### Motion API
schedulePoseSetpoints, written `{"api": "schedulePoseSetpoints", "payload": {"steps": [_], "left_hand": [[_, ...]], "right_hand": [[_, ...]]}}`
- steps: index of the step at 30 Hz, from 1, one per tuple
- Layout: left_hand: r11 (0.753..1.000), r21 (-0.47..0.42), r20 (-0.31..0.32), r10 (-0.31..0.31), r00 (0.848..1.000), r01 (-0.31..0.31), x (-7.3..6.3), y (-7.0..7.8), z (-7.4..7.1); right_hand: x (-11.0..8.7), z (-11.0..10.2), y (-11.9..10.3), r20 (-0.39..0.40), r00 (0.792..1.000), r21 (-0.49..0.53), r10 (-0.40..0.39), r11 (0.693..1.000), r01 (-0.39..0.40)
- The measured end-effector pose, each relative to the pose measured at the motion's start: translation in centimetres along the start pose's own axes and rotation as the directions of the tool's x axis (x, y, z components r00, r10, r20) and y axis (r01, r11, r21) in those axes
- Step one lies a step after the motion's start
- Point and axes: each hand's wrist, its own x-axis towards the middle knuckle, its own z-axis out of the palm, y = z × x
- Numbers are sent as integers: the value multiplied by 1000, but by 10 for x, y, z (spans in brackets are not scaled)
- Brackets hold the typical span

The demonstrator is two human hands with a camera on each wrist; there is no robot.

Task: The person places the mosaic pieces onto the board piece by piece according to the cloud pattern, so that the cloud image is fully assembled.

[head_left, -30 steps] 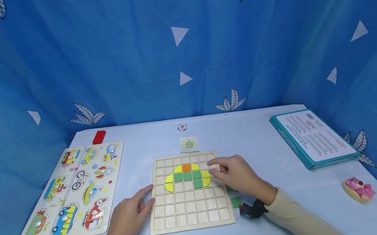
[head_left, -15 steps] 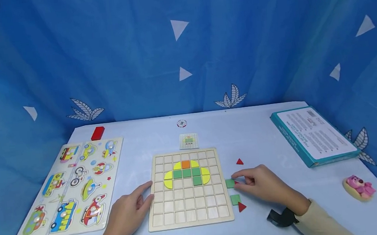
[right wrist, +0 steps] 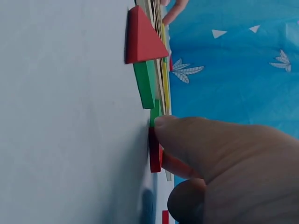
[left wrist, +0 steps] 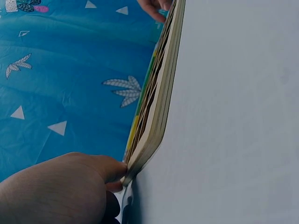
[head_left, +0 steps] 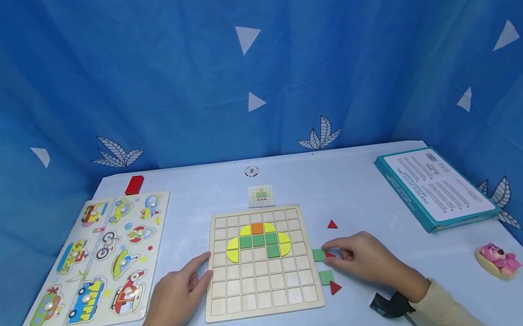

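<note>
My left hand [head_left: 179, 298] steadies the wooden grid board [head_left: 260, 309], index finger and thumb spread against its left edge. In the left wrist view a fingertip touches the board's corner. Yellow curved pieces [head_left: 285, 244], green square tiles [head_left: 273, 250] and an orange square tile [head_left: 256, 228] lie in its upper cells. Right of the board, my right hand [head_left: 369, 259] pinches a loose green square tile [head_left: 318, 255] between thumb and index finger. A red triangle [right wrist: 154, 154] lies against that tile, partly hidden by the fingers. The right wrist view shows the thumb tip on the tile.
Another green tile [head_left: 326, 278] and red triangles [head_left: 334, 287] lie right of the board. Behind it is a small pattern card [head_left: 261, 195] and a chip [head_left: 251, 171]. A vehicle puzzle [head_left: 95, 265] stands left, a teal box [head_left: 436, 190] and pink bear figure [head_left: 498, 261] right.
My right hand has moved right and down from the board's upper right to the loose green tile, uncovering the loose pieces. Over the last half second it hardly moves. The left hand stays at the board.
</note>
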Motion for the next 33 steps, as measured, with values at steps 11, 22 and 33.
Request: {"api": "schedulePoseSetpoints", "payload": {"steps": [11, 22, 33], "left_hand": [[1000, 4, 5, -11, 1000, 11, 0, 0, 0], [999, 9, 36, -42, 998, 42, 1, 1, 0], [1000, 3, 7, -9, 1000, 9, 0, 1, 0]], "right_hand": [[-1, 2, -6, -38, 992, -148, -119, 983, 112], [-1, 5, -4, -70, 990, -112, -120, 987, 112], [0, 8, 2, -100, 987, -22, -123, 992, 122]]}}
